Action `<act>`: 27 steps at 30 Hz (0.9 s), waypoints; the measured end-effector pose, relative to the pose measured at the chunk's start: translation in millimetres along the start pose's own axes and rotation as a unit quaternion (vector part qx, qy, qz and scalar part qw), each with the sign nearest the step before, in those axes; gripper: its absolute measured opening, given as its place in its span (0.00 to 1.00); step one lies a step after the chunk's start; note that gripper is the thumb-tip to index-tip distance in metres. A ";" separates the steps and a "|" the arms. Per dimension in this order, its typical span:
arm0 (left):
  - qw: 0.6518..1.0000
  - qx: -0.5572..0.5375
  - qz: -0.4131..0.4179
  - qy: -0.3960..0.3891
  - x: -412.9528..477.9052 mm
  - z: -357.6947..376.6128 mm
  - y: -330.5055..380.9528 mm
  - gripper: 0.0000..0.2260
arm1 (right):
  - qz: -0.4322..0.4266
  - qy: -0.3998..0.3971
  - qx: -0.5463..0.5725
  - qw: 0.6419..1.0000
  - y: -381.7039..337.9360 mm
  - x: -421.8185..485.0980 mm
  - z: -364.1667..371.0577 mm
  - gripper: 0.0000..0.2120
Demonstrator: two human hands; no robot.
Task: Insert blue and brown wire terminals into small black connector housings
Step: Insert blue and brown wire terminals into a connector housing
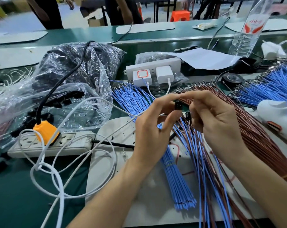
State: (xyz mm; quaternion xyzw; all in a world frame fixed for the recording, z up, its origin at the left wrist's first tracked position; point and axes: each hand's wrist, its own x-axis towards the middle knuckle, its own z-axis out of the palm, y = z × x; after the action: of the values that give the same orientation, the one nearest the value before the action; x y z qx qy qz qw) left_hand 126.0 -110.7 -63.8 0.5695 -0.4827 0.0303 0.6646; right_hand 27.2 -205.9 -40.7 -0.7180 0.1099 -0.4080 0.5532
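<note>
One small black connector housing (178,105) is pinched between the thumb and forefinger of the left hand (151,130), raised above the tabletop (16,195) at the middle of the scene, just over the wires. The right hand (219,124) is close on its right with fingers curled inward, its forefinger tip meeting the left forefinger above the housing. A second small dark piece (187,114) shows by its thumb, but I cannot tell whether it grips that, a wire end or nothing. The housing looks like hard moulded plastic: very light, rigid, smooth and easy to spin or drop. It is probably best held by its side walls, with the open cavities left uncovered. The wires look thin, limp and springy. A terminal would likely need holding on the insulation just behind the metal crimp, since a grip farther back should let the wire buckle. Below the hands lies a spread of mixed blue and brown wires (205,163), with a banded bundle of blue wires (172,162) to the left and a broad fan of brown wires (257,134) to the right, over a pale mat (106,178). Farther left are a clear plastic bag (73,71) of black parts and a power strip (70,143) with an orange plug (46,132). At the far side is a white socket block (152,65).
</note>
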 end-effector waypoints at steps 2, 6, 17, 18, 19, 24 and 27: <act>1.000 -0.009 -0.018 0.012 -0.2 0.9 -2.1 0.12 | -0.010 -0.011 -0.021 1.000 -0.9 -1.2 0.3 0.15; 1.000 0.015 -0.020 0.013 -0.8 2.6 -4.3 0.10 | -0.039 -0.025 -0.039 0.998 -2.2 -2.5 1.3 0.11; 1.000 -0.015 -0.017 -0.001 -1.0 0.3 0.1 0.10 | -0.155 0.017 -0.175 0.972 1.1 -2.8 -2.7 0.09; 1.000 -0.011 -0.015 -0.003 -0.8 0.7 0.2 0.11 | -0.168 0.021 -0.184 0.968 0.8 -3.4 -2.7 0.08; 1.000 -0.007 -0.013 -0.006 -0.7 0.7 0.0 0.11 | -0.182 0.023 -0.193 0.964 0.4 -4.0 -2.2 0.08; 0.999 0.037 0.019 0.000 -0.5 -1.9 -3.7 0.08 | -0.212 0.019 -0.187 0.959 -0.5 -7.4 1.0 0.09; 0.999 0.048 0.021 0.000 0.4 -2.7 -5.1 0.05 | -0.214 0.023 -0.185 0.959 -1.6 -7.3 0.8 0.08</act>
State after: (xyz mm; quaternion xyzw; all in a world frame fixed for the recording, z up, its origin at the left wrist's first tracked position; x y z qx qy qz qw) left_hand 130.9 -110.7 -67.0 0.5906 -0.4923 0.0670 0.6359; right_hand 22.5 -200.2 -42.7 -0.8050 0.0401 -0.5058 0.3075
